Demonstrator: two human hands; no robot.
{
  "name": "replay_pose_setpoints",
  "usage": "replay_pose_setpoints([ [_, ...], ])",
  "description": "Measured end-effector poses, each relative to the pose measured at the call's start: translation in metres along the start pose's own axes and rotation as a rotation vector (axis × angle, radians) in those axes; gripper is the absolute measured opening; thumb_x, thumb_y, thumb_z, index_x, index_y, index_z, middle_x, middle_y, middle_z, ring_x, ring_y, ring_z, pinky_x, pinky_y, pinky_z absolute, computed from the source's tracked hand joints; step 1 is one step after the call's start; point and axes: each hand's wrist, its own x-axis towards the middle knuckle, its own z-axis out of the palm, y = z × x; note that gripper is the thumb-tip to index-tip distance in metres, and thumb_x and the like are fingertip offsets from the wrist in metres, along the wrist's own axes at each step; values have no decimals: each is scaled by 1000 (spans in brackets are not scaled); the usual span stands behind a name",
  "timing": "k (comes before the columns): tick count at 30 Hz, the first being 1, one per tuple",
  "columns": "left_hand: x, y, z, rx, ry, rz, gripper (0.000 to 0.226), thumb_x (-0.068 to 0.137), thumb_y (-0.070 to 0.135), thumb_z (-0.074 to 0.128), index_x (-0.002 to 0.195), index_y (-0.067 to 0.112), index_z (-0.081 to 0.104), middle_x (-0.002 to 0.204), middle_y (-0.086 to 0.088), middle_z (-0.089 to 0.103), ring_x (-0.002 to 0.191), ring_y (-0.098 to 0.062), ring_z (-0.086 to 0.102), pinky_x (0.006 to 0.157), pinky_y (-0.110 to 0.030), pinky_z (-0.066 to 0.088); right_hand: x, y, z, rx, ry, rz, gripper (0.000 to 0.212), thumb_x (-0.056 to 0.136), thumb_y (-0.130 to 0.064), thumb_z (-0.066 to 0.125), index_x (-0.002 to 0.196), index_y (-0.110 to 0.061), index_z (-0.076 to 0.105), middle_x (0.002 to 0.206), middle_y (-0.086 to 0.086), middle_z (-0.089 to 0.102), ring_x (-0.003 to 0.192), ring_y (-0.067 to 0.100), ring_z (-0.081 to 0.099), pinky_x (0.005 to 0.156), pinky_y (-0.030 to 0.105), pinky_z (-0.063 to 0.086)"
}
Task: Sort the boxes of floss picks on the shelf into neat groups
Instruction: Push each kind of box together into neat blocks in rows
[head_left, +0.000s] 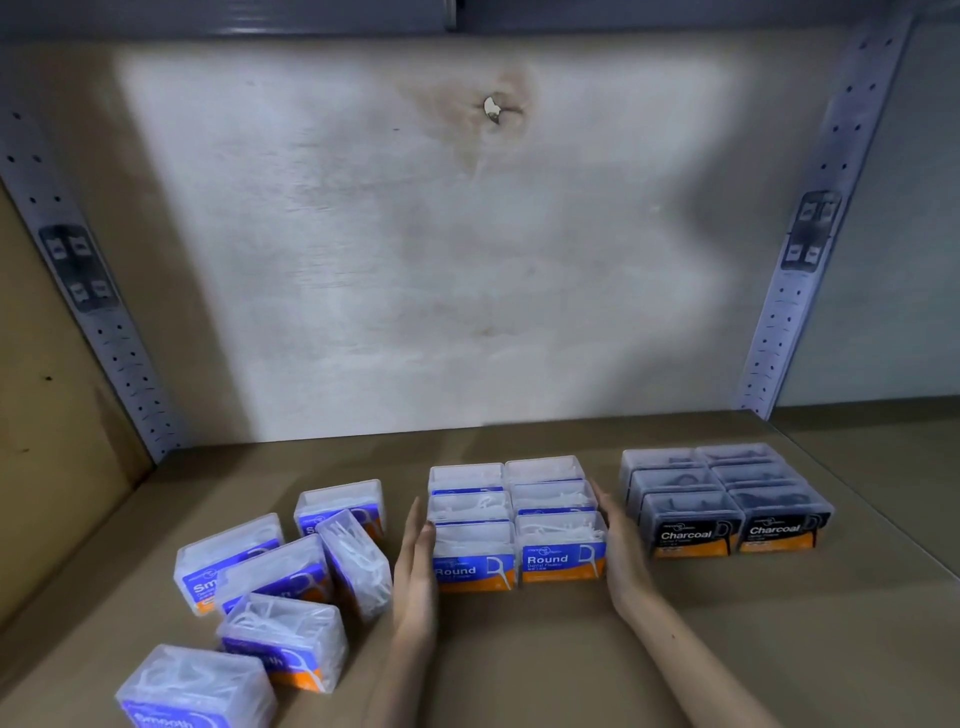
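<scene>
Both my hands are flat, fingers straight, holding nothing: my left hand (415, 566) presses the left side of the Round boxes (563, 558) and my right hand (621, 551) the right side, squaring up the two rows in the middle of the shelf (519, 670). These clear plastic boxes look light, stiff and slick, so I'd squeeze them low on the side walls, or they may slide or tip. The Charcoal boxes (685, 535) sit tidy to the right. The Smooth boxes (280, 577) lie jumbled near left.
</scene>
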Motion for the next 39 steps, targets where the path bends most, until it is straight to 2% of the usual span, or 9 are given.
replay_pose_setpoints([
  [4, -5, 4, 2, 68, -28, 23, 44, 100, 19, 37, 144, 19, 35, 139, 3, 45, 122, -7, 39, 104, -25, 29, 2, 2, 1, 1, -4, -7, 31, 100, -20, 30, 90, -21, 59, 81, -3, 63, 48, -4, 66, 44, 11, 53],
  [9, -5, 6, 4, 96, -21, 16, 44, 100, 19, 36, 145, 19, 33, 149, -3, 39, 136, -18, 37, 106, -27, 30, 2, 0, 4, -12, 9, -19, 30, 100, -20, 31, 87, -23, 58, 79, -2, 65, 47, -3, 66, 44, 13, 53],
  [13, -5, 6, 4, 120, -21, 25, 44, 101, 17, 35, 145, 18, 33, 149, -4, 39, 125, -10, 40, 104, -25, 30, 3, 1, 4, 18, 19, -13, 26, 100, -20, 31, 99, -18, 57, 68, -8, 71, 50, -1, 68, 44, 14, 54],
  [18, -7, 7, 4, 167, -11, 28, 44, 101, 19, 36, 145, 21, 32, 151, -1, 37, 137, -17, 36, 109, -28, 29, 0, -1, 4, -23, 12, -10, 27, 100, -21, 31, 111, -14, 54, 96, 8, 65, 55, 0, 69, 46, 12, 54],
  [21, -11, 10, 5, 249, -10, 71, 46, 101, 18, 37, 146, 20, 30, 150, 0, 36, 131, -8, 36, 107, -23, 28, 0, -4, 0, -200, 38, -60, 35, 101, -20, 31, 130, -11, 48, 115, 8, 60, 75, 6, 64, 51, 9, 54],
  [26, -13, 18, 4, 535, -23, 343, 56, 91, 28, 52, 143, 15, 35, 147, 8, 31, 132, 0, 25, 109, -15, 21, -4, -21, -5, -732, 20, -420, 35, 96, -14, 43, 131, -7, 50, 127, 10, 59, 113, 20, 58, 88, 27, 49],
  [30, -11, 29, -4, 784, -154, 560, 41, 86, 13, 65, 126, 12, 56, 129, 15, 37, 120, 2, 35, 93, 0, 23, -11, -37, -11, -1093, -126, -539, 33, 91, -20, 55, 122, -11, 57, 129, 3, 53, 113, 8, 46, 90, 15, 33],
  [34, -12, 32, -19, 1085, -346, 599, 49, 85, 19, 66, 131, 19, 52, 137, 9, 38, 129, -3, 36, 102, -5, 25, -26, -45, -20, -1412, -356, -514, 42, 90, -32, 55, 130, -22, 47, 135, -8, 40, 121, 0, 33, 102, 14, 28],
  [39, -11, 32, -20, 1226, -386, 601, 50, 88, 10, 60, 135, 17, 46, 143, 1, 39, 134, -15, 39, 109, -20, 34, -32, -45, -16, -1582, -381, -529, 44, 95, -25, 44, 138, -23, 35, 143, -6, 33, 134, 7, 27, 108, 16, 25],
])
